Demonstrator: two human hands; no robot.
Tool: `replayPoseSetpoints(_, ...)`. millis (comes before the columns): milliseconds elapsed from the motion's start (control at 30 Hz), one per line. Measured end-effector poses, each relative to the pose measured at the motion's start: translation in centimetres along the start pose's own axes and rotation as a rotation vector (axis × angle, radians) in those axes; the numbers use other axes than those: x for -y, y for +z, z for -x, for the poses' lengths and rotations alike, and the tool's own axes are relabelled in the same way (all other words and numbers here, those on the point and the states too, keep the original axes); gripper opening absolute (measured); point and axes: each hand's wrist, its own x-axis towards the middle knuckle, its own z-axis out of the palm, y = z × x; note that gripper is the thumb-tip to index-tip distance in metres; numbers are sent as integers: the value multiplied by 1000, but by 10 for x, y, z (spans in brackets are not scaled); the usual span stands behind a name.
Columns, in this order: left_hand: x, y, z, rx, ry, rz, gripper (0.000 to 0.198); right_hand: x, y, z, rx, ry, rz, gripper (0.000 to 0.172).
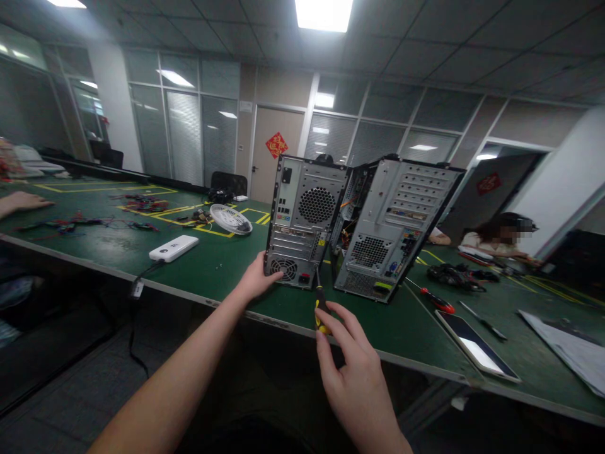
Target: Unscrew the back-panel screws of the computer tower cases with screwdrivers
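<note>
Silver-metal case [305, 221] gripped by left hand [258, 277] at green desk edge [283, 321]; black-yellow screwdriver [321, 301] pinched by right hand [354, 359], best kept straight.

On the table [222, 261] I view remotely, one computer tower [305, 236] stands left of a second tower [392, 230]; a power bank [174, 248] lies farther left, a loose screwdriver [437, 299] right.

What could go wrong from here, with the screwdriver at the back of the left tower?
The screwdriver in the right hand might slip: its tip is near the tower's lower right edge, and I can't tell whether it is seated.
The left hand is low on the left tower, so a hard push might rock it.
The right tower stands close by, so a shift could knock them together.
</note>
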Motion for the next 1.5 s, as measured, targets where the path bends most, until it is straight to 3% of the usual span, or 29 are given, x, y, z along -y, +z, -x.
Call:
replayPoseSetpoints(467,-1,0,0,-8,12,-3,73,-5,5,3,-62,6,21,29)
replayPoseSetpoints(1200,-2,0,0,-22,15,17,70,-8,10,-1,-101,2,-28,9)
replayPoseSetpoints(1500,-3,-1,1,-11,27,19,68,-5,8,0,-29,-42,-28,22)
